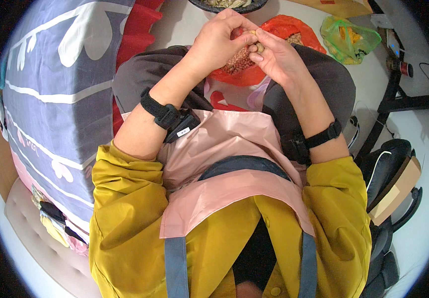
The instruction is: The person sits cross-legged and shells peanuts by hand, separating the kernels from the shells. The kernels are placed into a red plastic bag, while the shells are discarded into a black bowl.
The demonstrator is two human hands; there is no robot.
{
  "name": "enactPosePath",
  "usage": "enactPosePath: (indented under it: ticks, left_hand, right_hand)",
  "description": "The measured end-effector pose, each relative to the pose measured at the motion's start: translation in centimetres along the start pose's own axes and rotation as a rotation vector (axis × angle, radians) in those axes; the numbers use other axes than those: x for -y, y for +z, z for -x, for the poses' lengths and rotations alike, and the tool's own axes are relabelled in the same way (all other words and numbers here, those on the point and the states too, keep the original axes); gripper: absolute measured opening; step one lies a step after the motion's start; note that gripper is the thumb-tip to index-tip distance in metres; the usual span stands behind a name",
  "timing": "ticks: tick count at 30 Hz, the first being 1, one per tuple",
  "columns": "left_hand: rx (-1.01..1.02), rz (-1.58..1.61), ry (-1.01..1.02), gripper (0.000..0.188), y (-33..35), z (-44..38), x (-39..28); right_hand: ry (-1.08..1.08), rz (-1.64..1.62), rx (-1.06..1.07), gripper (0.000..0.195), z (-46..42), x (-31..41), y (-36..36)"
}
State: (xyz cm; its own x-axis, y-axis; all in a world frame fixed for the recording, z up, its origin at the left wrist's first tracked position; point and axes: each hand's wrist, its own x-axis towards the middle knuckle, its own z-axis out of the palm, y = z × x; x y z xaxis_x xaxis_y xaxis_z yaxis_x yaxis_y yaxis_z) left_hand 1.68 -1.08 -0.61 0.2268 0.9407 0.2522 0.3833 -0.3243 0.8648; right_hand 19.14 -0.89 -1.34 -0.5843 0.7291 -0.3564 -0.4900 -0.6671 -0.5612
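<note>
My left hand (222,41) and my right hand (277,56) meet at the fingertips, high in the view. Between them is a peanut in its shell (252,32), pinched by both hands. Another pale peanut shell (260,47) rests against the curled fingers of my right hand. Directly beneath the hands, between my knees, a red plastic bag (237,79) lies spread, with many shelled peanuts (238,63) in it. The hands hide part of this bag. Beyond my right knee sits a second red plastic bag (281,23) with peanuts (295,38) showing at its opening.
A black basin (229,8) at the top edge holds pale peanut shells. To the right lie a green plastic bag (350,41) with yellow contents and a black metal frame (389,93). A bed with a grey-blue patterned cover (88,74) stands at my left; a black chair (378,175) is at right.
</note>
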Motion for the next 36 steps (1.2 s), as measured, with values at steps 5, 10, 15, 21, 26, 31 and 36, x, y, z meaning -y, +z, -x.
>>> enactPosePath:
  ticks: [5,10,15,21,26,31,36]
  left_hand:
    - [-0.041,-0.088,0.114,0.015,0.3,0.0,0.5]
    - [-0.010,-0.111,0.126,0.012,-0.1,0.0,-0.1]
    - [-0.003,-0.157,0.176,0.016,-0.1,-0.1,0.0]
    - [0.041,-0.077,0.097,0.021,-0.5,0.0,-0.3]
    - [0.028,-0.007,0.027,0.012,-1.1,0.1,-2.4]
    - [0.011,0.011,0.071,0.007,-0.7,0.2,-2.2]
    - [0.053,-0.018,0.075,0.006,-1.0,0.2,-2.1]
  right_hand:
    - [-0.008,0.010,0.028,0.018,0.1,-0.1,-0.2]
    - [-0.018,0.058,0.015,0.018,0.2,-0.1,0.3]
    - [-0.036,0.084,0.012,0.021,0.0,-0.2,0.0]
    - [-0.044,0.067,0.056,0.027,0.1,0.3,-0.1]
    - [-0.049,0.070,0.023,0.025,0.4,0.5,0.8]
    - [-0.013,0.015,0.092,0.022,-0.1,0.0,-0.5]
    - [-0.041,0.099,0.005,0.022,0.3,0.0,0.6]
